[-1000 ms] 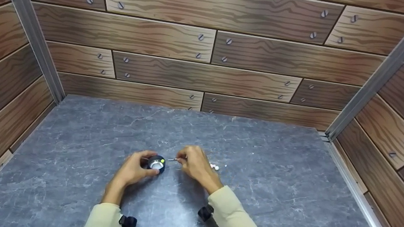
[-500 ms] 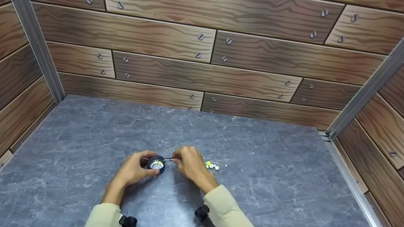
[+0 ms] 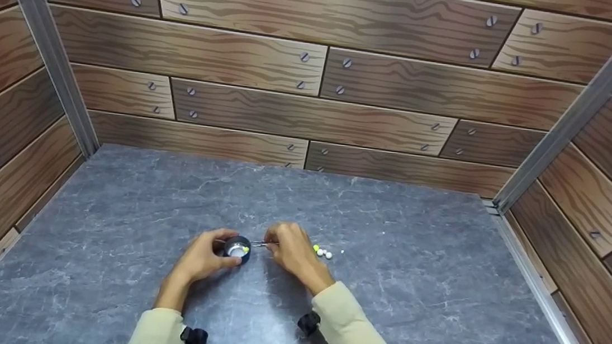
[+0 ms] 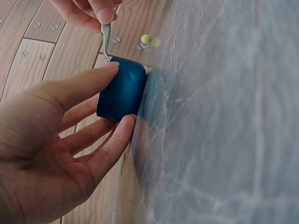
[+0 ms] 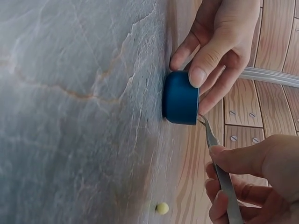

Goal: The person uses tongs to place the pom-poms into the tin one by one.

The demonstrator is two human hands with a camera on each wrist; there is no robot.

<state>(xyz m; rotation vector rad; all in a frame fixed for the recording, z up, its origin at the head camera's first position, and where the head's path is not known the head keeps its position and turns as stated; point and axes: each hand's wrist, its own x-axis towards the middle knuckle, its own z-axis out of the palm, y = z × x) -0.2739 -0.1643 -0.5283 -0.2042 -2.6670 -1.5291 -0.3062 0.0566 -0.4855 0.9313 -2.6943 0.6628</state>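
A small blue cup (image 4: 126,91) with a shiny silver inside rests on the table. My left hand (image 3: 202,255) grips it, thumb on the near side and fingers round the far side. Inside the cup lies a yellow-green bead (image 3: 246,249) in the head view. My right hand (image 3: 292,252), just right of the cup, pinches metal tweezers (image 5: 227,189) between thumb and fingers. Their tips are slightly apart, right at the cup's rim in the right wrist view. The bead inside is hidden by the cup wall in both wrist views.
Several white and yellow-green beads (image 3: 321,252) lie on the table just right of my right hand. A tiny white speck (image 3: 342,251) sits beyond them. Wood-patterned walls (image 3: 315,72) with metal corner posts (image 3: 48,46) enclose the grey marbled table (image 3: 411,306).
The yellow-green bead has gone from the tweezer tips at the rim down into the cup. My right hand moved left, then drew back slightly. The left hand and cup stayed put.
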